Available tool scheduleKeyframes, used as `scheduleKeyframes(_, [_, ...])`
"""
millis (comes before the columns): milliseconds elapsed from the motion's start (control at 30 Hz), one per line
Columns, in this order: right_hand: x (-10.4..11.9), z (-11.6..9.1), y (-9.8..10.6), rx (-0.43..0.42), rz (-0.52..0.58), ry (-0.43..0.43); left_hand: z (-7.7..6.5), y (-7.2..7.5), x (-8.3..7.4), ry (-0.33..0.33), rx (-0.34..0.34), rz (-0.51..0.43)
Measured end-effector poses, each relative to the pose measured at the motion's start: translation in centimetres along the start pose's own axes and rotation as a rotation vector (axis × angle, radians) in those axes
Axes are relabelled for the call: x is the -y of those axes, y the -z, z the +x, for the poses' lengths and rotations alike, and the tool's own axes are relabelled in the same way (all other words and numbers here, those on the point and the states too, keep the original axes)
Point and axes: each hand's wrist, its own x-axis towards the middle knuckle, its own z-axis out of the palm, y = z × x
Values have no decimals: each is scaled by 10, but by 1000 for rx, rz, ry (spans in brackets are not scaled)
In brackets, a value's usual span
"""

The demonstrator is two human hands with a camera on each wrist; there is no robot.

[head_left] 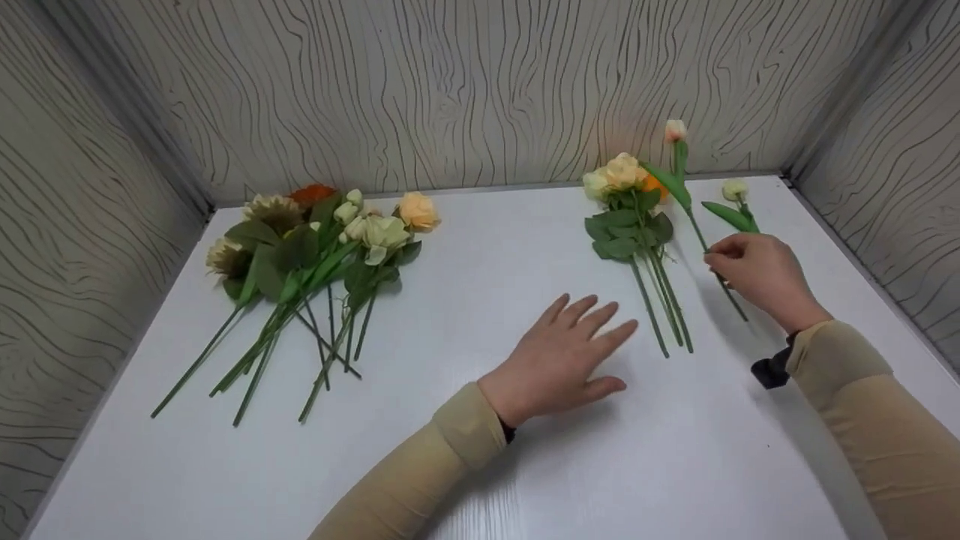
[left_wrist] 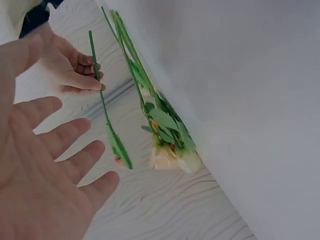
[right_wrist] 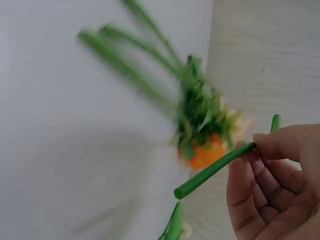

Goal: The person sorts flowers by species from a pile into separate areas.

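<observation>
Between thumb and fingertips, my right hand [head_left: 769, 277] pinches the green stem of a pale pink tulip [head_left: 676, 131], whose bloom points toward the back wall. The cut end of that tulip stem [right_wrist: 210, 175] juts from the fingers in the right wrist view. Just behind the hand lies a white tulip [head_left: 735, 189], its stem partly hidden. To the left of the held tulip, a small group of cream, peach and orange flowers [head_left: 622, 172] lies on the table. My left hand [head_left: 559, 356] hovers with spread fingers near those stems, holding nothing.
A larger pile of flowers [head_left: 300, 240] lies on the left of the white table [head_left: 487, 270], stems toward the front. Wood-grain patterned panels [head_left: 480, 90] enclose the back and sides.
</observation>
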Motion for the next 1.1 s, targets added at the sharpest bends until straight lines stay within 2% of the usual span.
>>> scheduleKeyframes(167, [-43, 9, 7, 2, -106, 2, 12, -7, -29, -89, 74, 31])
scheduleKeyframes(367, [-60, 11, 8, -8, -159, -5, 15, -7, -41, -127, 110, 31])
scheduleKeyframes(567, [-65, 10, 11, 8, -174, -44, 14, -8, -39, -109, 125, 5])
scheduleKeyframes(867, [-67, 7, 13, -29, -184, -6, 13, -9, -32, -106, 122, -20])
scheduleKeyframes(1100, [-56, 5, 17, -58, -110, -31, 8, -8, -15, -67, 102, -27])
